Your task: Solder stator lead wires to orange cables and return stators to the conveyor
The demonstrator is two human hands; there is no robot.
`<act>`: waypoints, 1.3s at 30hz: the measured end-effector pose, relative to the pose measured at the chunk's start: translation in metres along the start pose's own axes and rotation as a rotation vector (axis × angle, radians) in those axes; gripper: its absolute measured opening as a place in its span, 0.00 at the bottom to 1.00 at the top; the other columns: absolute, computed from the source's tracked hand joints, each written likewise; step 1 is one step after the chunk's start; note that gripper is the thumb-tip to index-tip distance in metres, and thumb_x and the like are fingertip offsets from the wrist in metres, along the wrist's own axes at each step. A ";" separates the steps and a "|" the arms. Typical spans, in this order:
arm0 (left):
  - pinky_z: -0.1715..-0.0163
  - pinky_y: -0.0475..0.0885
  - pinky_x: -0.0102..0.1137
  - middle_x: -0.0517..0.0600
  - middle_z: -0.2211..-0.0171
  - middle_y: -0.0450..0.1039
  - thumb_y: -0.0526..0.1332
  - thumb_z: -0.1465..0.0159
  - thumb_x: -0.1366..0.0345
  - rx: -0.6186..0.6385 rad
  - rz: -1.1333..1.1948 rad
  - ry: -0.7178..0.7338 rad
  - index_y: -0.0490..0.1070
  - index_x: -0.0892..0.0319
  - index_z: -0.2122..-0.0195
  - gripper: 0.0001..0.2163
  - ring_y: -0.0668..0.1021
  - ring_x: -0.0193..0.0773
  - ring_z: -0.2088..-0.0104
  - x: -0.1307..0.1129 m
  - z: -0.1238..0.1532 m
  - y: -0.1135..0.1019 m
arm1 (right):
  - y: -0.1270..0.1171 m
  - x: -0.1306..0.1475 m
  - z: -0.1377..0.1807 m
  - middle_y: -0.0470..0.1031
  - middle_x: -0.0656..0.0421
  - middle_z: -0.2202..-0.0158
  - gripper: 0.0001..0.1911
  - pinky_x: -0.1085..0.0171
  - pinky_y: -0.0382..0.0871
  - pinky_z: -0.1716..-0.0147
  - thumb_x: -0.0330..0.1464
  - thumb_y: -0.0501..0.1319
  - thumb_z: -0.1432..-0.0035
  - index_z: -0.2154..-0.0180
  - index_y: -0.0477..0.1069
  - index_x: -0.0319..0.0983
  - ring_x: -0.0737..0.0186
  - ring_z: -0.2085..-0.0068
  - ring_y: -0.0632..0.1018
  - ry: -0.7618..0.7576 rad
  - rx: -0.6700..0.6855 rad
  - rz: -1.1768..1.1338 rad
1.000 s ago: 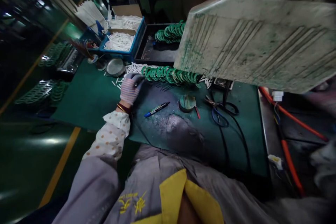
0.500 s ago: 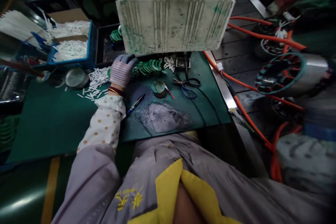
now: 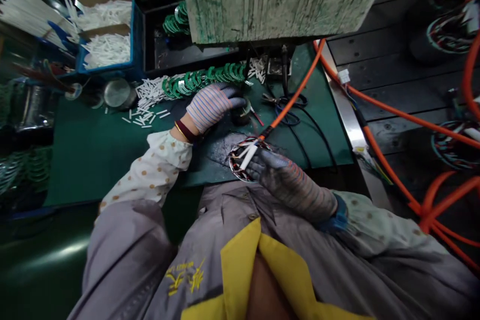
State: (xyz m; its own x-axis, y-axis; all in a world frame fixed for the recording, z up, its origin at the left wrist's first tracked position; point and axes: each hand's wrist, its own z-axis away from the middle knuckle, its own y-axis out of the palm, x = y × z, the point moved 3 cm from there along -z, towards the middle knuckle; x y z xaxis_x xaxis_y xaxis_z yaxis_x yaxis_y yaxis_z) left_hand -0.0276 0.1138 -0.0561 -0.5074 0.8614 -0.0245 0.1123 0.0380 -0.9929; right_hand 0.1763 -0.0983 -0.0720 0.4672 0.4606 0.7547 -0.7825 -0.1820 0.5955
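Note:
My right hand (image 3: 288, 180), in a striped glove with dark fingers, is closed on the near right edge of a motor stator (image 3: 235, 165). The stator is a ring of red, white and dark wires with white sleeves and a thick orange cable (image 3: 296, 97) leading up from it. My left hand (image 3: 213, 104), also gloved, lies over the mat with its fingers stretched toward a small round tin (image 3: 245, 108). Those fingertips are at the tin's edge; whether they press on it I cannot tell. Just behind the left hand runs a row of green curved pieces (image 3: 202, 80).
White short tubes (image 3: 150, 95) lie scattered at the left, near a round metal lid (image 3: 118, 92). A blue bin (image 3: 137, 35) holds more tubes. Scissors (image 3: 288, 110) and a red-tipped stick (image 3: 258, 118) rest right of the tin. A large pale panel (image 3: 281, 0) overhangs the table's back.
My right hand has come into view with the stator and its orange cable, now at the mat's front edge. My left hand has moved right from the green pieces toward the tin.

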 end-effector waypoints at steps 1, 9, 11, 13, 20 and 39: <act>0.39 0.86 0.52 0.60 0.36 0.87 0.60 0.15 0.73 -0.003 -0.005 0.036 0.87 0.52 0.30 0.21 0.88 0.59 0.38 0.000 0.002 -0.002 | -0.002 -0.001 -0.001 0.91 0.57 0.36 0.27 0.47 0.85 0.29 0.57 0.65 0.17 0.31 0.85 0.52 0.51 0.37 0.90 -0.015 0.016 0.073; 0.27 0.80 0.57 0.58 0.28 0.82 0.55 0.13 0.73 -0.128 0.111 -0.059 0.81 0.52 0.24 0.24 0.83 0.61 0.29 -0.047 0.032 -0.051 | -0.087 0.090 -0.015 0.86 0.42 0.27 0.27 0.37 0.79 0.31 0.39 0.61 0.17 0.26 0.83 0.40 0.32 0.28 0.84 -0.436 -0.284 1.779; 0.31 0.81 0.55 0.60 0.33 0.84 0.59 0.10 0.65 -0.233 0.127 -0.276 0.82 0.52 0.25 0.18 0.84 0.63 0.33 -0.070 0.045 -0.067 | -0.101 0.097 -0.045 0.82 0.41 0.22 0.29 0.35 0.76 0.30 0.36 0.62 0.19 0.24 0.80 0.40 0.30 0.24 0.79 -0.420 -0.209 1.982; 0.39 0.84 0.52 0.62 0.42 0.86 0.62 0.10 0.56 -0.164 0.100 -0.386 0.87 0.57 0.34 0.17 0.86 0.64 0.41 -0.091 0.051 -0.067 | -0.106 0.097 -0.068 0.85 0.43 0.26 0.25 0.35 0.74 0.30 0.36 0.62 0.20 0.28 0.83 0.41 0.32 0.27 0.80 -0.448 -0.153 2.037; 0.48 0.84 0.42 0.55 0.55 0.84 0.57 0.08 0.44 -0.212 0.390 -0.353 0.90 0.55 0.46 0.26 0.86 0.53 0.54 -0.101 0.051 -0.014 | -0.082 0.058 0.001 0.91 0.47 0.54 0.16 0.54 0.77 0.53 0.36 0.62 0.21 0.47 0.89 0.40 0.47 0.55 0.86 -0.485 -0.217 1.886; 0.27 0.82 0.53 0.59 0.30 0.81 0.66 0.14 0.52 -0.278 0.511 -0.379 0.90 0.52 0.48 0.14 0.83 0.61 0.32 -0.088 0.055 -0.001 | -0.063 0.055 -0.090 0.85 0.42 0.27 0.28 0.46 0.77 0.24 0.39 0.59 0.15 0.25 0.79 0.36 0.39 0.28 0.83 -0.180 -0.429 1.695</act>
State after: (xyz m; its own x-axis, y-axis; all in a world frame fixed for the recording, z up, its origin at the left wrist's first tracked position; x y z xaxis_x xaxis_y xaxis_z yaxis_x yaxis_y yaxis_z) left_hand -0.0299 0.0098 -0.0593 -0.5905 0.5712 -0.5701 0.6057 -0.1532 -0.7808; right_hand 0.2145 0.0165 -0.0927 -0.8921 -0.0757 0.4454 -0.4397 -0.0809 -0.8945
